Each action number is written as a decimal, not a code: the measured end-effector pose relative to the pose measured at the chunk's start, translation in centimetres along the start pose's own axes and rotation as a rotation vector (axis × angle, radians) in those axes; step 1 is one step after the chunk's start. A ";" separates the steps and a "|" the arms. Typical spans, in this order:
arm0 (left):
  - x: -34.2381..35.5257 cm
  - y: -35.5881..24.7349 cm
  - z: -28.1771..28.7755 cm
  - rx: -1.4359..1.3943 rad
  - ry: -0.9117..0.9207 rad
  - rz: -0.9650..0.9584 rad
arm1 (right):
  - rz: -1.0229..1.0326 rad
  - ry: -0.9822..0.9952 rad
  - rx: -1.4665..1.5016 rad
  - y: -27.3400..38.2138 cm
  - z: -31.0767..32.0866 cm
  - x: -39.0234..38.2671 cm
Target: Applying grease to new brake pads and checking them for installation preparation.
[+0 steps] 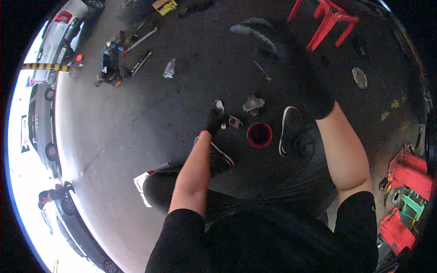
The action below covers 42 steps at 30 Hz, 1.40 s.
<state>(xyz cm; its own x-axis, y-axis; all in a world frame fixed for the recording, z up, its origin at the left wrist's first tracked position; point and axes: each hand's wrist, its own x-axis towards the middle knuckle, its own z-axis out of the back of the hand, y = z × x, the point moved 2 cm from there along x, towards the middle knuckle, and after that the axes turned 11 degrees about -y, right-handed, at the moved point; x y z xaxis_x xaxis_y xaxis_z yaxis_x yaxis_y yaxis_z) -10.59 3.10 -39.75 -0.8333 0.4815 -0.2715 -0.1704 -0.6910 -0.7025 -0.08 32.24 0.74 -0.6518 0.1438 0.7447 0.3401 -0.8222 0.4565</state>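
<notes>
My left hand (213,120), in a black glove, is low over the floor between my feet. It seems closed round a pale, narrow metal piece (220,107), whose ends show above and below the fingers. Just right of it lies a small block-like metal part (235,122). A red-rimmed round tub (260,145) with a dark inside stands near my right shoe. Behind the tub is a crumpled greyish piece (253,104). My right hand (316,93), also black-gloved, reaches out ahead on the right; its fingers merge with the dark floor, so their pose is hidden.
Far left are a tool box (110,63) and long metal bars (140,41). A crumpled clear wrapper (169,68) lies ahead. A red plastic stool (325,20) stands far right, red machinery (405,195) at the near right. Parked cars (43,113) line the left.
</notes>
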 end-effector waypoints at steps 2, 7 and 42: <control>1.1 -7.6 5.1 -0.486 0.052 -0.005 | -0.018 -0.031 0.069 -0.5 -0.3 0.3; -4.1 -24.3 17.0 -0.773 0.164 -0.167 | -0.186 -0.041 0.391 -0.3 1.1 0.3; -14.1 -31.2 23.9 -0.100 -0.622 -0.568 | -0.008 0.242 0.072 10.0 0.8 2.1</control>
<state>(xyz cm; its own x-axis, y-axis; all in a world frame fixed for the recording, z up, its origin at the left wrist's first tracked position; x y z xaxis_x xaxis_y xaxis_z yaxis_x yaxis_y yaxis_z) -6.06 5.03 1.72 -0.7778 0.3363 0.5309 -0.6275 -0.3688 -0.6857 2.53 24.74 7.26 -0.7951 0.0070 0.6064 0.3760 -0.7788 0.5020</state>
